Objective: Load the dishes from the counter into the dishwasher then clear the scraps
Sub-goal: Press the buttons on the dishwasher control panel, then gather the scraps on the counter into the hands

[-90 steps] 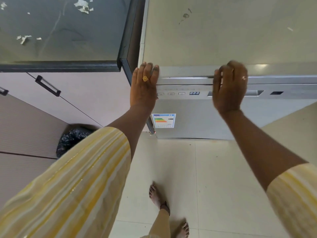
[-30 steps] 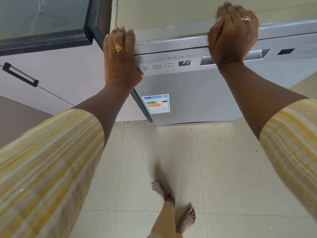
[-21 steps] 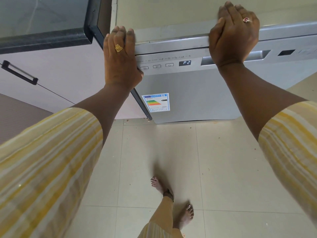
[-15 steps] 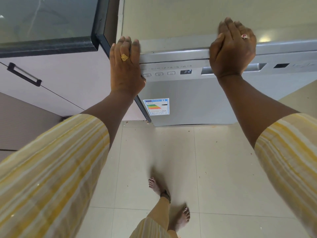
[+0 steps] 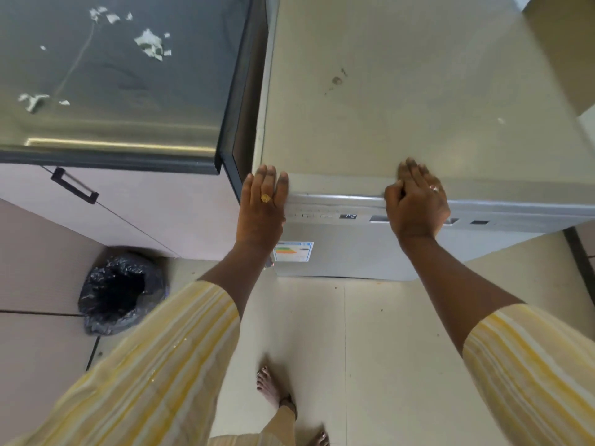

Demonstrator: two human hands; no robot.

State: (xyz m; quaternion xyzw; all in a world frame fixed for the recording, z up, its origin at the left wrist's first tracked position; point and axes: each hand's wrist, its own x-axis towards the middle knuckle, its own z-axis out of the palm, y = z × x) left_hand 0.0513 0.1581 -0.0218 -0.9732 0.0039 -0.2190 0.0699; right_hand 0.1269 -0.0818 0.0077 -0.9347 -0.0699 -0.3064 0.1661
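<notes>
A silver dishwasher (image 5: pixel 354 255) stands under a beige top, its door closed and its display reading P2. My left hand (image 5: pixel 262 207) lies flat against the door's top left corner, fingers together. My right hand (image 5: pixel 417 201) presses on the top edge of the door above the handle recess, fingers laid over the edge. White scraps (image 5: pixel 151 46) lie scattered on the dark counter (image 5: pixel 128 91) at the upper left. No dishes are in view.
A bin lined with a black bag (image 5: pixel 119 291) sits on the floor at the left, below a pale cabinet with a black handle (image 5: pixel 74 185). My bare feet (image 5: pixel 273 391) stand on the beige tiled floor in front of the dishwasher.
The view has tilted up, so the counter scraps and the bin show again. Both hands stay pressed on the dishwasher door's top edge; the display now reads P2.
</notes>
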